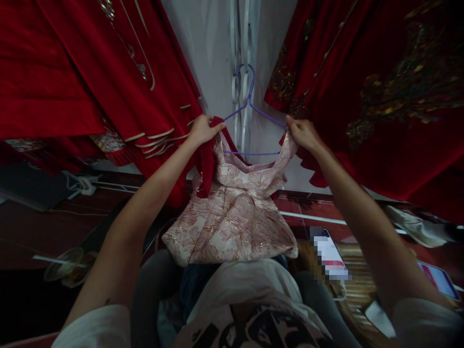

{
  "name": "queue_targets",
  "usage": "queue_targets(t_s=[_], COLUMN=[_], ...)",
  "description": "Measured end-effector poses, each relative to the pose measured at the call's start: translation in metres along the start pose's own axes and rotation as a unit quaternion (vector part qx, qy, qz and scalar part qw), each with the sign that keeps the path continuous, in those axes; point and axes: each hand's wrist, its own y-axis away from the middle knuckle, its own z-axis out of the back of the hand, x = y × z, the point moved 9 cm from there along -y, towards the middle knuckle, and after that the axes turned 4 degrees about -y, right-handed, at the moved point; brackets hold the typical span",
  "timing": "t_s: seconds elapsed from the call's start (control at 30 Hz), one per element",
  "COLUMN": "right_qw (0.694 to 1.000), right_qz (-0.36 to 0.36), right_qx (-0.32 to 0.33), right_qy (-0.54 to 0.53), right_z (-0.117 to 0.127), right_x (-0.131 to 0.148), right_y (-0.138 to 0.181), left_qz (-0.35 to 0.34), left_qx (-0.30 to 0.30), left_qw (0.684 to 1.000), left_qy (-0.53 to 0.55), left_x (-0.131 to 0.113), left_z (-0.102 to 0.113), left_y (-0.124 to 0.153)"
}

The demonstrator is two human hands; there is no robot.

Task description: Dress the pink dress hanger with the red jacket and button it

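Note:
A small pale pink and gold floral brocade dress point(239, 222) hangs in front of me, its flared skirt reaching my lap. My left hand point(203, 129) is closed on the dress's left shoulder, where red cloth point(206, 169) also hangs down. At the other shoulder, my right hand point(301, 131) pinches the dress strap beside the hanger's end. A purple wire hanger point(266, 116) runs through the neck opening. Its hook is caught on a white metal chain-like rack point(241, 92) against the wall.
Red embroidered garments point(119, 63) hang at left, with more red garments point(362, 96) at right. A phone with a cable point(329, 256) rests on a slatted wooden surface point(357, 270) at right, near another lit screen point(438, 279). A clear plastic cup point(67, 266) is at lower left.

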Motion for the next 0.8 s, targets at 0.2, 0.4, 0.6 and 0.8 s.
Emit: queue_targets(t_s=[0.2, 0.4, 0.6, 0.8], right_qw=[0.917, 0.837, 0.795, 0.774], right_qz=[-0.108, -0.055, -0.040, -0.064], right_qx=[0.383, 0.515, 0.567, 0.605], right_qy=[-0.014, -0.176, -0.212, -0.172], right_z=[-0.065, -0.115, -0.123, -0.142], right_x=[0.016, 0.069, 0.082, 0.085], right_y=[-0.016, -0.004, 0.016, 0.032], left_qz=[0.006, 0.032, 0.063, 0.054], left_qx=[-0.039, 0.020, 0.074, 0.074], left_qw=[0.997, 0.997, 0.967, 0.960], left_qy=[-0.071, 0.064, 0.235, 0.266], left_x=[0.004, 0.026, 0.022, 0.012], left_z=[0.014, -0.005, -0.025, -0.020], left_y=[-0.010, -0.022, -0.013, -0.005])
